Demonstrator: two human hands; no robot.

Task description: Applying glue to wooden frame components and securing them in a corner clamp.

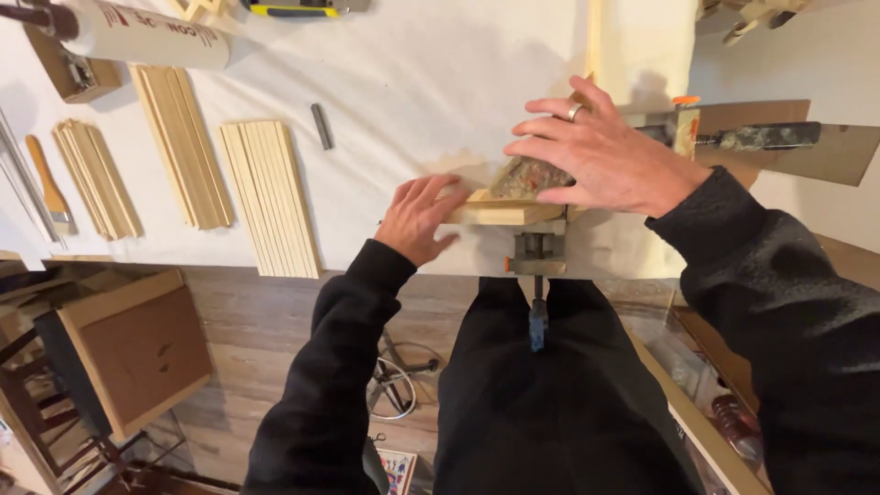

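The left hand (419, 218) lies flat with spread fingers on the near end of a wooden block (502, 212), grasping nothing. The right hand (600, 154) presses open-fingered on its far side. Just below them, a clamp (536, 261) grips the table edge (229, 257); wooden slats (270, 197) lie well left.

Pale raw wood strips (271, 197), matt, smooth-sawn. Wooden block (502, 213), unfinished, under the left hand (419, 218). Clamp (537, 261): dull grey metal. Table cover (412, 82): white matt cloth. Sleeves: black fleecy fabric.
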